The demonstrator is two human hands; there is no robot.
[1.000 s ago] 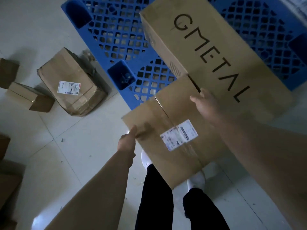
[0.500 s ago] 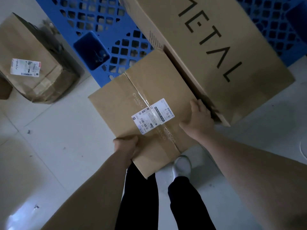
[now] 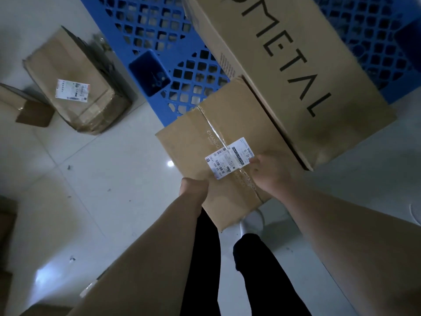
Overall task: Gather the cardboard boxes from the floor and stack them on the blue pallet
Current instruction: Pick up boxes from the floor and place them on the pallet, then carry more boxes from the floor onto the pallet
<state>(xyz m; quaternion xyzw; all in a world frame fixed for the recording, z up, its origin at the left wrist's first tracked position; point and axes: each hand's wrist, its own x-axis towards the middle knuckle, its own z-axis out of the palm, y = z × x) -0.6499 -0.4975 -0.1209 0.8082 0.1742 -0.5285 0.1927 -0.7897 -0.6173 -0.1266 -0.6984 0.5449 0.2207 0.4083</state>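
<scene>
A taped cardboard box (image 3: 205,137) with a white shipping label is held low in front of my legs, its far corner over the edge of the blue pallet (image 3: 159,23). My left hand (image 3: 193,187) grips its near left edge. My right hand (image 3: 271,174) holds its near right corner, fingers lying over the top beside the label. The box's right side lies against a large box printed METAL (image 3: 284,65), which rests on the pallet and overhangs its near edge.
On the white tiled floor at the left lie a crumpled box (image 3: 75,87) with a label and a small box (image 3: 22,103) beside it. More cardboard (image 3: 6,224) shows at the left edge. My legs and white shoes are under the held box.
The taped box has shifted along the large box's side. My right hand slid from the box's right edge to its near right corner; my left hand keeps its grip.
</scene>
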